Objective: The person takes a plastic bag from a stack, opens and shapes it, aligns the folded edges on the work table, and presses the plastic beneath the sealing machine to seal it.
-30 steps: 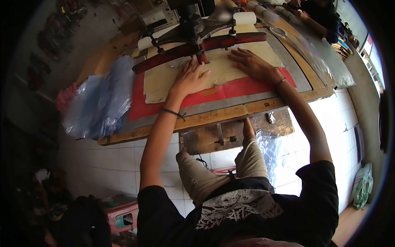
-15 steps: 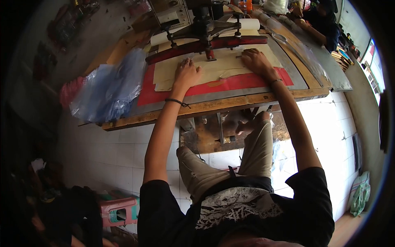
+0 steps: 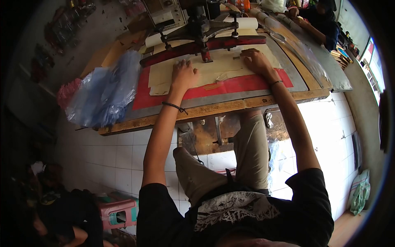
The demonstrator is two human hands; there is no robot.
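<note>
A cream sheet lies over a red sheet on the table, beneath a black metal machine head with a long curved red bar. My left hand rests palm down on the cream sheet's left part, fingers slightly bent and apart, holding nothing visible. On the right part of the same sheet lies my right hand, fingers apart and also without anything visible in it. A small dark piece sits just left of my right hand. The machine's lower tip stands between both hands.
Clear plastic bags hang over the table's left end. Wooden edging runs along the front. At the back are a white roll and metal box. One person is at upper right, another at lower left.
My left hand has moved left, away from the machine's tip, and its fingers are more bent. My right hand has shifted slightly right. One leg has shifted under the table, and the camera view has moved.
</note>
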